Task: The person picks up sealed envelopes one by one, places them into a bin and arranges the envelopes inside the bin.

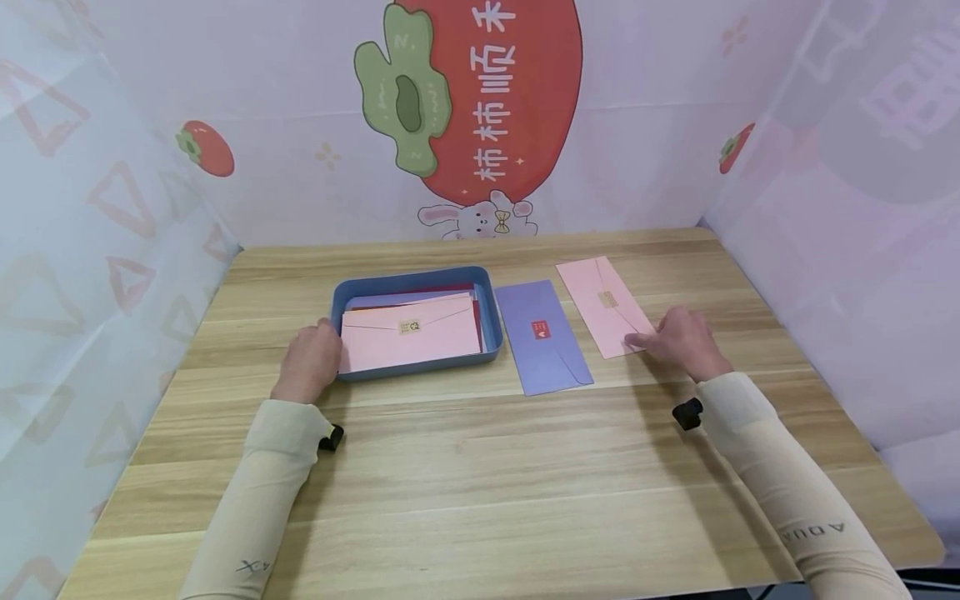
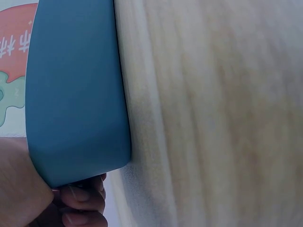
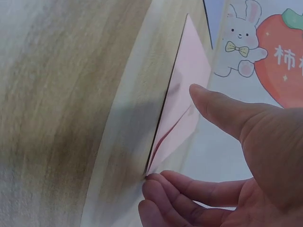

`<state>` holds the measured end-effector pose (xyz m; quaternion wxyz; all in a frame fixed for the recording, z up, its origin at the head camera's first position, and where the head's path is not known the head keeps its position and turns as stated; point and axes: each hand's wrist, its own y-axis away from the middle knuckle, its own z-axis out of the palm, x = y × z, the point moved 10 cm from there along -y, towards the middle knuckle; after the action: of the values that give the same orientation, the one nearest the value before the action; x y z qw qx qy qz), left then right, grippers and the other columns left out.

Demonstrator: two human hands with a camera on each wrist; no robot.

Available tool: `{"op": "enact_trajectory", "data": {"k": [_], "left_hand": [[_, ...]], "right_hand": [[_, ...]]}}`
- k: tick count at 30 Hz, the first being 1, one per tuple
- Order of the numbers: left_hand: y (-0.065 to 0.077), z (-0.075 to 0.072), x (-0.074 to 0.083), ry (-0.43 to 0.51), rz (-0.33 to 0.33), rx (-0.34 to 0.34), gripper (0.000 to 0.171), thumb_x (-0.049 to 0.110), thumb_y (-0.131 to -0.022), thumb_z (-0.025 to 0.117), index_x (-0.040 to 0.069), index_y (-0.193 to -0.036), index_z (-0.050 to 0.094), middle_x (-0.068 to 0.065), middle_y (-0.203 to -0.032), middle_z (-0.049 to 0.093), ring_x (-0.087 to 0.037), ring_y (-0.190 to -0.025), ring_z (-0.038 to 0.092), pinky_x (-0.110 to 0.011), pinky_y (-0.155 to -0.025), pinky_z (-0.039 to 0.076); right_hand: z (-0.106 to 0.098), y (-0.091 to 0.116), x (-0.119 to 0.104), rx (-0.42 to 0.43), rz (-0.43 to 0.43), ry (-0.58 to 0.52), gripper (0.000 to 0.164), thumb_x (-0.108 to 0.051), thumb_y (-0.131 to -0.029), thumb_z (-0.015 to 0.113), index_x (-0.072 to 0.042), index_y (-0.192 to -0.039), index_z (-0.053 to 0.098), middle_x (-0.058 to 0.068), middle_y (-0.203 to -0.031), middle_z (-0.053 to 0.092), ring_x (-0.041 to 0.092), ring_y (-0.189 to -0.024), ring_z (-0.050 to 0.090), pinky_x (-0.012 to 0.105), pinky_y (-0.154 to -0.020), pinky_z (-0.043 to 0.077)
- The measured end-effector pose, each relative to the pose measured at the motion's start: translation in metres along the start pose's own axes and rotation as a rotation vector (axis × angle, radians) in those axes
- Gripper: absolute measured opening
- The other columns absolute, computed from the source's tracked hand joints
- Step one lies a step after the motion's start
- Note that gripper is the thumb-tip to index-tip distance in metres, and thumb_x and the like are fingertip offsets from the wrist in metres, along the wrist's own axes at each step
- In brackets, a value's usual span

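In the head view my left hand (image 1: pixel 309 360) grips the left end of a blue tray (image 1: pixel 405 366). The left wrist view shows the tray's outer wall (image 2: pixel 78 94), with curled fingers (image 2: pixel 83 196) at its end. Inside the tray a pink envelope with a small sticker (image 1: pixel 375 342) lies uppermost, over purple and dark red ones. My right hand (image 1: pixel 684 342) is at the near right corner of another pink envelope (image 1: pixel 592 292) on the table. In the right wrist view its thumb (image 3: pixel 220 109) reaches over the envelope, apart from the fingers, which are by the edge.
Between the tray and the right-hand pink envelope lies a purple envelope (image 1: pixel 536 308) with a red sticker. Everything stands on a wooden table (image 1: pixel 480 500). Printed cloth walls (image 1: pixel 285 125) enclose its back and both sides.
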<state>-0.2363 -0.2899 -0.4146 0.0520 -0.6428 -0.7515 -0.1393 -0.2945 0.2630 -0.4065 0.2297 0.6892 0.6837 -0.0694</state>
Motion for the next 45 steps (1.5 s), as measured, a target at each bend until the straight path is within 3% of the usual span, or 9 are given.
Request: {"op": "enact_trajectory", "data": {"k": [12, 20, 32, 38, 42, 45], "left_hand": [[0.001, -0.001, 0.001, 0.008, -0.005, 0.004, 0.034, 0.003, -0.109, 0.029, -0.021, -0.121, 0.049, -0.046, -0.112, 0.060, -0.052, -0.096, 0.068, -0.059, -0.080, 0.056], [0.001, 0.001, 0.000, 0.013, -0.015, -0.007, 0.034, 0.004, -0.109, 0.028, -0.020, -0.123, 0.049, -0.046, -0.115, 0.060, -0.051, -0.097, 0.067, -0.059, -0.081, 0.056], [0.001, 0.000, 0.001, 0.003, 0.000, 0.008, 0.033, 0.002, -0.109, 0.029, -0.021, -0.121, 0.049, -0.046, -0.112, 0.061, -0.052, -0.097, 0.068, -0.060, -0.082, 0.056], [0.001, 0.000, 0.000, 0.008, -0.009, 0.000, 0.034, 0.003, -0.109, 0.028, -0.021, -0.122, 0.049, -0.046, -0.114, 0.061, -0.051, -0.097, 0.068, -0.059, -0.083, 0.056], [0.000, 0.000, -0.001, 0.012, -0.020, -0.005, 0.035, 0.005, -0.109, 0.028, -0.021, -0.123, 0.048, -0.045, -0.115, 0.060, -0.049, -0.096, 0.066, -0.058, -0.083, 0.056], [0.000, 0.001, -0.002, 0.014, -0.025, -0.007, 0.036, 0.006, -0.110, 0.028, -0.020, -0.124, 0.048, -0.045, -0.115, 0.060, -0.049, -0.097, 0.066, -0.059, -0.084, 0.056]], "right_hand": [[0.009, -0.013, 0.012, -0.044, 0.044, -0.004, 0.062, -0.043, -0.093, 0.078, -0.017, -0.054, 0.037, -0.008, -0.052, 0.026, 0.009, -0.052, 0.025, 0.025, -0.051, 0.026], [0.009, -0.018, 0.019, -0.052, 0.054, -0.046, 0.063, -0.043, -0.089, 0.083, -0.016, -0.054, 0.037, -0.007, -0.053, 0.025, 0.009, -0.053, 0.023, 0.026, -0.053, 0.023], [0.005, -0.015, 0.023, -0.061, 0.089, -0.080, 0.057, -0.049, -0.088, 0.082, -0.014, -0.058, 0.048, -0.007, -0.055, 0.028, 0.013, -0.060, 0.030, 0.029, -0.059, 0.027], [0.003, -0.014, 0.022, -0.023, 0.096, -0.140, 0.049, -0.047, -0.090, 0.081, -0.004, -0.075, 0.064, 0.000, -0.070, 0.044, 0.021, -0.074, 0.043, 0.031, -0.064, 0.033], [0.000, -0.014, 0.020, 0.011, 0.089, -0.253, 0.048, -0.040, -0.094, 0.079, 0.005, -0.108, 0.070, 0.014, -0.102, 0.063, 0.026, -0.091, 0.051, 0.030, -0.070, 0.039], [-0.003, -0.012, 0.018, 0.038, 0.089, -0.340, 0.054, -0.034, -0.096, 0.078, 0.006, -0.130, 0.066, 0.020, -0.122, 0.063, 0.028, -0.103, 0.053, 0.028, -0.075, 0.043]]}}
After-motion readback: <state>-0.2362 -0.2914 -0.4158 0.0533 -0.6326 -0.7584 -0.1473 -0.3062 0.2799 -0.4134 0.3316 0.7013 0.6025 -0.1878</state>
